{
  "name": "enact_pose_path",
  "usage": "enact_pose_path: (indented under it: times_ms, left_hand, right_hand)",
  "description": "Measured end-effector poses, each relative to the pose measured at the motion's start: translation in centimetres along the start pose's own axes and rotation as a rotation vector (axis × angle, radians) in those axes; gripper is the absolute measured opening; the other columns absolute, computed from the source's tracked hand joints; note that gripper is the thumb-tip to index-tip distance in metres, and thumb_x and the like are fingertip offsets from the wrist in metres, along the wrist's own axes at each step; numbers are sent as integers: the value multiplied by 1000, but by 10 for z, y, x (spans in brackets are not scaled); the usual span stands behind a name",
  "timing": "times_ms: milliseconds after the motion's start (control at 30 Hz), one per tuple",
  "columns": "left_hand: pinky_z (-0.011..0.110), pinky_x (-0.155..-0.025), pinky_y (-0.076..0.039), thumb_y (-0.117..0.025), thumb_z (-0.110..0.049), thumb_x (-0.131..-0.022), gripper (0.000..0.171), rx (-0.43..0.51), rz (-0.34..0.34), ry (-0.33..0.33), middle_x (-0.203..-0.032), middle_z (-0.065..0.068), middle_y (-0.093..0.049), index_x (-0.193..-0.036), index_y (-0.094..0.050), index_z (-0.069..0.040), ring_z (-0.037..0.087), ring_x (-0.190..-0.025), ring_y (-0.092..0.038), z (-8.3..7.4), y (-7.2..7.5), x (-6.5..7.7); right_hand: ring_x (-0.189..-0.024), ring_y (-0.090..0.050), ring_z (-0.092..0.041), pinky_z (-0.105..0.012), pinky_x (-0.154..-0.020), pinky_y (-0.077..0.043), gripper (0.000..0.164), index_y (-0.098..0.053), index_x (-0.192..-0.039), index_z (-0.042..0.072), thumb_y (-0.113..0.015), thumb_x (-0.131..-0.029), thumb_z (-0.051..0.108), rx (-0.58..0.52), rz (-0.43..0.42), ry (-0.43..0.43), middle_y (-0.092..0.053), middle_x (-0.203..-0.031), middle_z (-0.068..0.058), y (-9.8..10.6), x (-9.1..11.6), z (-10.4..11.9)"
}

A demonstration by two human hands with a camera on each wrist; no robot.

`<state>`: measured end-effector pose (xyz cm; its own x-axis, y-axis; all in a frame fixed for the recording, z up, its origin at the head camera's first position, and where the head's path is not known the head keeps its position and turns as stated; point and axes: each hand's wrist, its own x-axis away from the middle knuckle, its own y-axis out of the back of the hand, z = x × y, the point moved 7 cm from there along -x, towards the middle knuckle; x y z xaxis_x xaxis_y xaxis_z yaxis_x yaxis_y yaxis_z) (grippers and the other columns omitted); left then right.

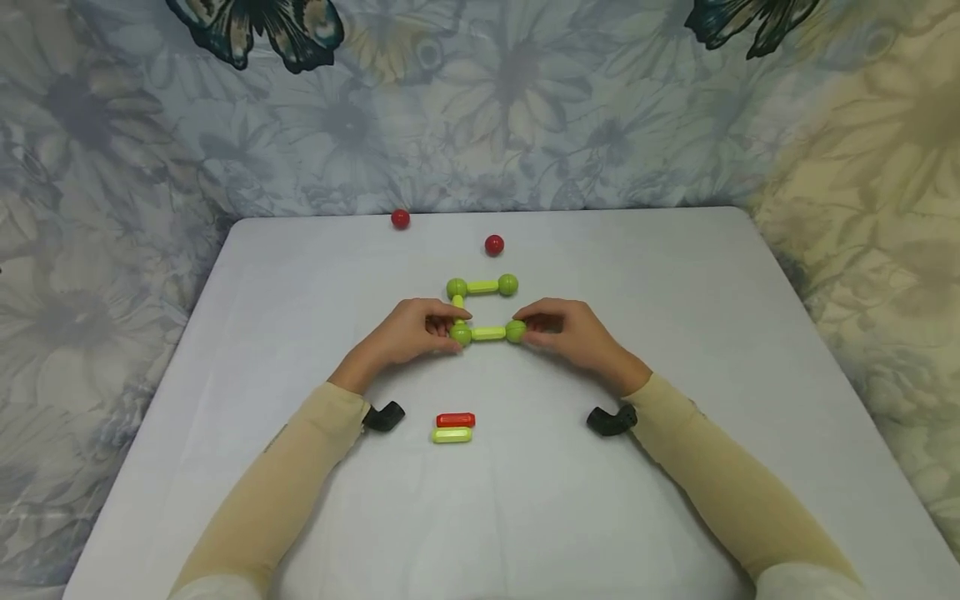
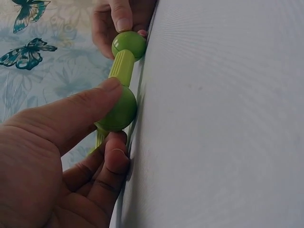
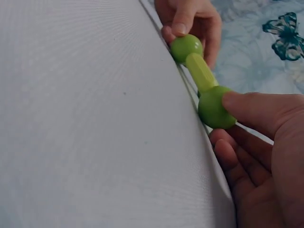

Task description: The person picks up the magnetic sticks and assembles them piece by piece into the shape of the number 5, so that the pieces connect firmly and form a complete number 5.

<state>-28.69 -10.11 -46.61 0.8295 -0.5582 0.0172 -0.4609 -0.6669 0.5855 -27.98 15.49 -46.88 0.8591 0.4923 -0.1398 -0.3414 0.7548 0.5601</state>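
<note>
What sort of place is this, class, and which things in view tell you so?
Probably an indoor tabletop play or craft spot; home or studio, I can't tell. The clues: a white tabletop, a flower-and-butterfly backdrop behind it, and a toy-like green ball-and-rod assembly.

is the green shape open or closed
Open: on the right of the green shape, no stick joins the far ball and near ball.

Floral cloth [image 1: 517, 117] hangs behind a white table [image 1: 555, 508].
</note>
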Motion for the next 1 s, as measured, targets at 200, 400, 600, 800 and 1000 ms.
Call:
enact_pose_path:
  times_ms: [200,400,600,800,1000]
  left_hand:
    - [33,-82,-55,-93,-19,-90,60,-33,16,-4,-105,2,-69,-146,-71,-16,19,-89,-64,-4,2,-1]
    - [39,-89,-55,-89,-14,-94,52,-58,65,-78,-113,6,-71,-143,-71,-11,19,-95,-64,-31,13,20]
    - [37,-86,-56,-82,-4,-97,37,56,402,-189,-118,7,-72,-133,-78,-10,17,-95,-65,-56,-17,57]
    - [34,-82,-54,-64,9,-99,46,25,497,-277,-131,-4,-62,-136,-77,-15,16,-92,-62,-67,-39,76]
    - [30,-84,-52,-61,12,-101,47,-54,528,-250,-136,-4,-60,-138,-77,-13,17,-103,-61,-62,-46,78]
  right_hand:
    - [-97,-65,-22,-26,-89,-54,32,-80,-127,11,-84,-96,7,-57,-11,0,-75,-114,-3,3,1,-7]
    - [-98,-64,-25,-25,-89,-51,34,-77,-129,3,-81,-96,-1,-68,-18,-20,-75,-116,-11,1,-1,-7]
    - [-97,-64,-27,-24,-89,-51,31,-76,-127,-4,-78,-96,-5,-80,-14,-19,-75,-114,-16,1,3,13]
    - [-97,-64,-28,-24,-88,-51,30,-77,-125,-1,-79,-96,-4,-71,-39,-25,-74,-111,-13,3,2,11]
    - [-98,-66,-25,-27,-89,-52,32,-79,-127,6,-82,-95,1,-90,-34,-32,-76,-113,-8,-1,-1,-6]
